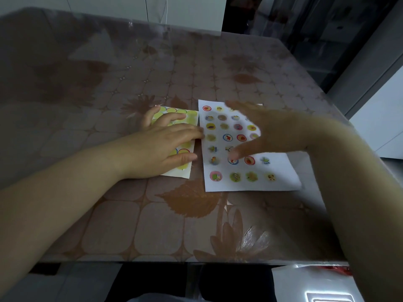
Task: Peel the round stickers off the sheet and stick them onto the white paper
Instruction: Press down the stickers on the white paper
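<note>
One patterned table [152, 214] holds one white paper [283, 182] at right, just beside one yellow sticker sheet [192, 114] at left. The left hand [165, 144] rests flat on the sheet. The right hand [272, 129], fingers spread wide, hovers blurred over the paper. Pinning the sheet steady should ease peeling. At least twenty-three stickers [235, 177] show on the paper.

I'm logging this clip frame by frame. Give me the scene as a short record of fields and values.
table: leaf-patterned cover
sheet: yellow-green, flat, just left of the paper
paper: white, flat, rows of round stickers on it
left hand: rests flat on the sheet, fingers straight
right hand: over the paper, fingers spread, blurred; contact with the paper cannot be told
</note>
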A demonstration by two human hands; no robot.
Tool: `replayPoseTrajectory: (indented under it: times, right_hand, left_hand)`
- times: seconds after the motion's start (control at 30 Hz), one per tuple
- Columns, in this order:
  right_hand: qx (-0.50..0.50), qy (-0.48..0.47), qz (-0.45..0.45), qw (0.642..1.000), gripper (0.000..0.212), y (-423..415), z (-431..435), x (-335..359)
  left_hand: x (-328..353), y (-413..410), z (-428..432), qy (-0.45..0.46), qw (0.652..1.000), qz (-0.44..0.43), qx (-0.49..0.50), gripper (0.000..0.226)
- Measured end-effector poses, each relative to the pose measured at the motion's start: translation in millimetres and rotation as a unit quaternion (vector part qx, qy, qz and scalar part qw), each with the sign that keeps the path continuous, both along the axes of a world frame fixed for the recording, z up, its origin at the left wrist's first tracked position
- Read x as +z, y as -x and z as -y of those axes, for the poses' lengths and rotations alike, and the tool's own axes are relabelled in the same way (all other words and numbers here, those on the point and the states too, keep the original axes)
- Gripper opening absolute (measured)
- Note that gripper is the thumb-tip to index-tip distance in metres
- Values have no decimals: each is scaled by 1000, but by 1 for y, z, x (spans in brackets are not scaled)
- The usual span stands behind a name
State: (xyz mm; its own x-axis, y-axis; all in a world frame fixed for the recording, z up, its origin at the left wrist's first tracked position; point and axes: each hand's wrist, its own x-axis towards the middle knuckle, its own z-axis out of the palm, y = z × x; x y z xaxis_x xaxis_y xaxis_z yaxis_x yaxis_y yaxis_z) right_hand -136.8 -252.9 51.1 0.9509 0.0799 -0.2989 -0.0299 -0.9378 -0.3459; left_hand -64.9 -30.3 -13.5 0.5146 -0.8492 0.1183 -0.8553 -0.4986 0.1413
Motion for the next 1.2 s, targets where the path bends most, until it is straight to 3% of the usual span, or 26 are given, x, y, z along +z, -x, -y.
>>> replayPoseTrajectory:
  times: [0.17,0.67,0.83,1.2]
  right_hand:
    - [84,56,-9,995,124,-1,-31,-19]
    - [64,53,-24,996,119,-5,-29,-24]
    - [40,3,-18,999,115,-1,-16,-9]
    - [33,67,-55,996,128,-9,-2,-17]
  left_hand:
    - [0,1,1,10,1000,-6,-1,66]
    - [0,0,0,10,1000,2,-4,69]
    - [0,0,0,11,1000,-3,-5,68]
    - [0,-2,-1,8,1000,-11,-8,68]
